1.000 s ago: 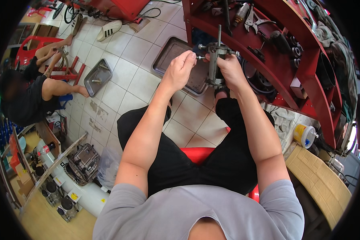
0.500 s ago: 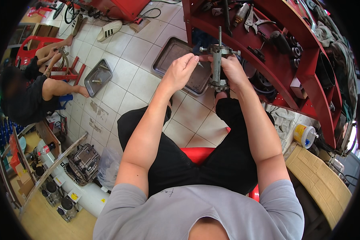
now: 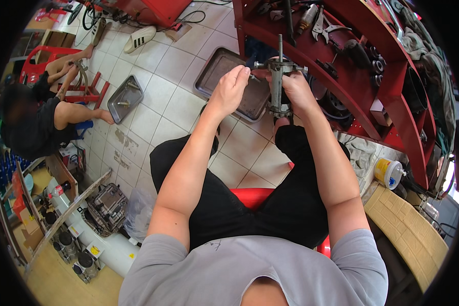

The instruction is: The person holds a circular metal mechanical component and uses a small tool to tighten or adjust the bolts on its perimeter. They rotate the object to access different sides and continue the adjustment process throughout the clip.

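A grey steel assembly stands upright in front of me. It has a tubular body, a flange at each end, side bolts at the top and a rod pointing up. My right hand is closed around its right side, near the upper flange. To its left is my left hand, its fingers pressed together and apart from the assembly. Whatever those fingers hold, if anything, is hidden. Below and beyond my left hand, a dark metal tray lies on the tiled floor.
On the right, a red metal shelf carries pliers and several dark round parts. A white bucket stands behind it. At left, a seated person works near a smaller tray. A white tank lies lower left.
My left hand has shifted slightly to the left and away from the assembly. My right hand and the assembly stay nearly in place.
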Tool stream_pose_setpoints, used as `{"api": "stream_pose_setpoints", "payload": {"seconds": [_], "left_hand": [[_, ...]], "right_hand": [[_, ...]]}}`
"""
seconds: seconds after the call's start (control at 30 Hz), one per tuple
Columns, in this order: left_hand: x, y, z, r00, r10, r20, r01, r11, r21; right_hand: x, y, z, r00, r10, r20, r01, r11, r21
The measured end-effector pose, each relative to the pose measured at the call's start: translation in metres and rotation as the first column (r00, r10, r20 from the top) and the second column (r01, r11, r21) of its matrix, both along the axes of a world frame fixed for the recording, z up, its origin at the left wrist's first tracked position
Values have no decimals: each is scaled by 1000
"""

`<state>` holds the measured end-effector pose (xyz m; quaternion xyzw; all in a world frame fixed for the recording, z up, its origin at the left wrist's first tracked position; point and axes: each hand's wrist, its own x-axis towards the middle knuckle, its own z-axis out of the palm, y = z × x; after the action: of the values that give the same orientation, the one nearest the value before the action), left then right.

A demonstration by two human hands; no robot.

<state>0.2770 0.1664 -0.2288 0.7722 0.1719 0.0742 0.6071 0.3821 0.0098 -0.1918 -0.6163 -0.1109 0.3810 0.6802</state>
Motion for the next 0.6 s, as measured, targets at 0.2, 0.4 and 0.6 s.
{"api": "stream_pose_setpoints", "payload": {"seconds": [0.2, 0.4, 0.6], "left_hand": [[2, 0, -10, 1000, 11, 23, -9, 997, -80], [3, 1, -16, 999, 19, 33, -10, 963, -270], [4, -2, -14, 999, 29, 22, -16, 887, -461]], "right_hand": [[5, -1, -13, 999, -19, -32, 21, 999, 36], [5, -3, -6, 999, 19, -42, -17, 998, 67], [-1, 0, -4, 998, -8, -66, 15, 994, 109]]}}
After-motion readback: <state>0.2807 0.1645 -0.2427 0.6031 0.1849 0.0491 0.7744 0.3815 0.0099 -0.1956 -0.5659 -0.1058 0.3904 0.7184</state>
